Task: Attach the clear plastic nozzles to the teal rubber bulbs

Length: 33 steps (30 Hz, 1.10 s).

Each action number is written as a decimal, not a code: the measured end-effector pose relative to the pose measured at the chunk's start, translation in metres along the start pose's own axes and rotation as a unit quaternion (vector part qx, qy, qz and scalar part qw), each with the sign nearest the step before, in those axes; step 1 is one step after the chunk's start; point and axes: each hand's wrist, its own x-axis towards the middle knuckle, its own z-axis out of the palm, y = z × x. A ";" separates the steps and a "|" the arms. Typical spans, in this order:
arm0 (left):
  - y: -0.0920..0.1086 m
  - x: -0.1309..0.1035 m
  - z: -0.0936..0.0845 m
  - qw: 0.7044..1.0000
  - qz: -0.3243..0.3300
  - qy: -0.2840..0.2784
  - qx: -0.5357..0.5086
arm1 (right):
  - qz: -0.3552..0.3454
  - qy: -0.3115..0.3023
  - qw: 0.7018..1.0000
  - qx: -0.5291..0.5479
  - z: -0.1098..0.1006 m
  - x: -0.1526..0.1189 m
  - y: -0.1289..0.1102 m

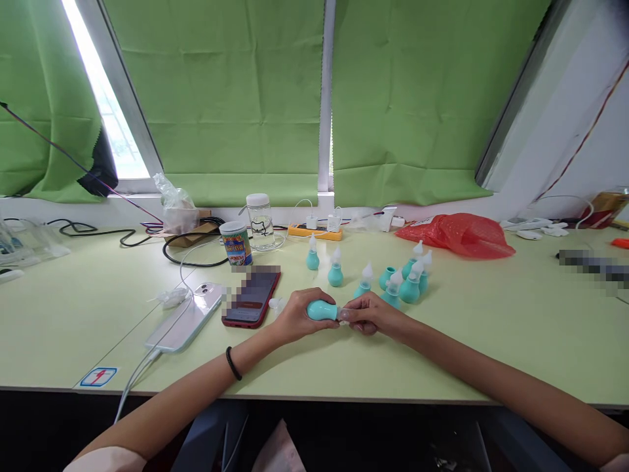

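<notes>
Your left hand (299, 314) is just below the centre of the frame, its grip curled around a teal squeeze bulb (322, 310), which you hold on its side above the bench (491, 341) with its neck pointing to the right of the frame. Your right hand (373, 314) meets it from the right, its grip pinched close on a clear nozzle (342, 315) at that neck; your fingers partly cover the nozzle, so you cannot tell how far it is seated. Just beyond your hands, right of centre, you have more teal bulbs capped with translucent nozzles, among them an open-mouthed bulb (386, 278) without a tip. Left of your left hand, a loose clear tip (276, 305) lies just beside a red-cased phone (253, 298), and a clear-cased phone (189, 318) with a white cable lies farther left. Toward the back of the bench you see a printed tub (236, 244), a lidded jar (260, 226), an orange power strip (303, 231) and, at right, a red plastic bag (459, 236).
</notes>
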 end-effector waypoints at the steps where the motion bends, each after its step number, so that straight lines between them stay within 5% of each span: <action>1: 0.001 0.000 0.000 1.000 0.007 0.002 0.009 | 0.012 -0.007 1.000 0.017 0.000 0.000 0.000; 20: -0.004 -0.009 0.008 0.987 0.131 0.045 0.075 | 0.146 -0.095 0.967 0.185 -0.009 0.004 0.004; 33: -0.001 -0.005 0.005 0.993 0.067 0.009 0.102 | 0.042 -0.029 0.988 0.143 0.006 0.000 0.002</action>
